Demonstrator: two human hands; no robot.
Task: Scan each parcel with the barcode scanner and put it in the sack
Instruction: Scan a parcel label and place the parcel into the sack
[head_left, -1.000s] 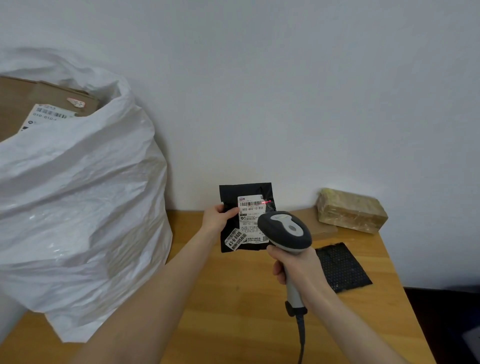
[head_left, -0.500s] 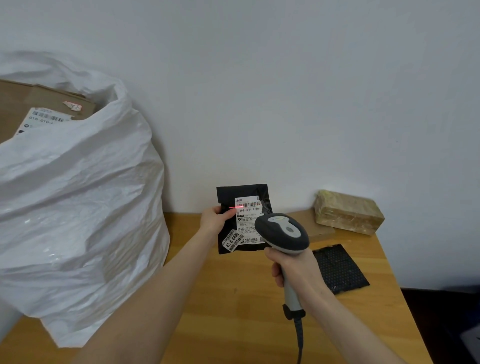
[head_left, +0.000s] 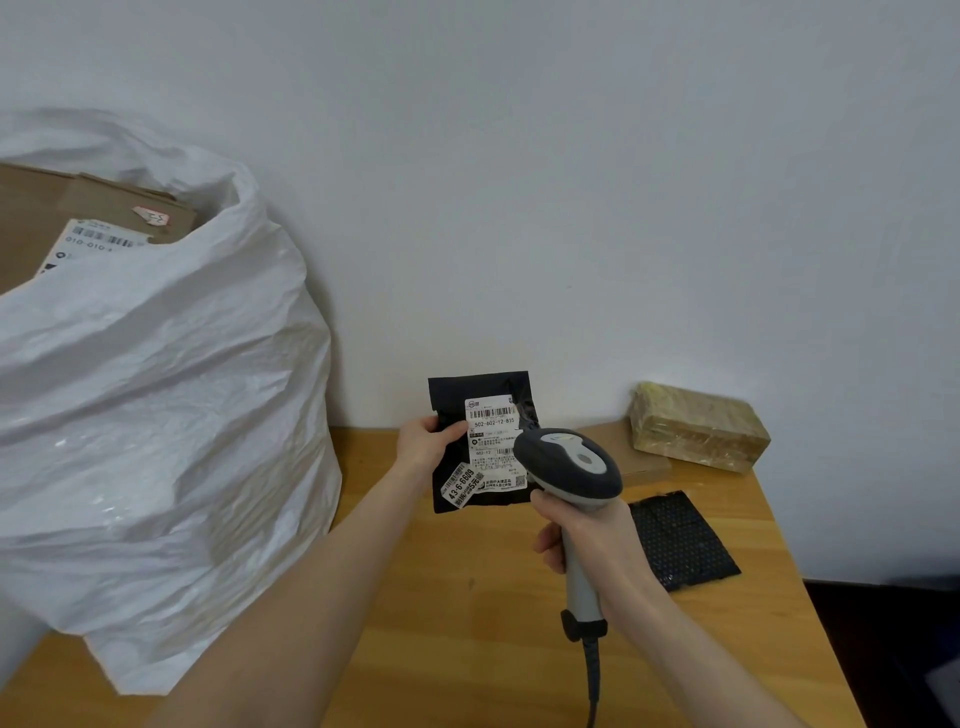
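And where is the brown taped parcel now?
In the head view, the brown taped parcel lies at the far right of the table, against the wall, behind the black bubble mailer.

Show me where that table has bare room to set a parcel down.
The table is bare between the white sack and the black bubble mailer, toward the near edge. The far right corner is crowded: taped brown parcel, flat cardboard, mailer.

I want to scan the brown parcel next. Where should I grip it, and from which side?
Probably grip the brown parcel across its middle, from above and the front: thumb on the front long face, fingers over the top. It is a block lying lengthwise near the wall, so the rear looks hard to reach.
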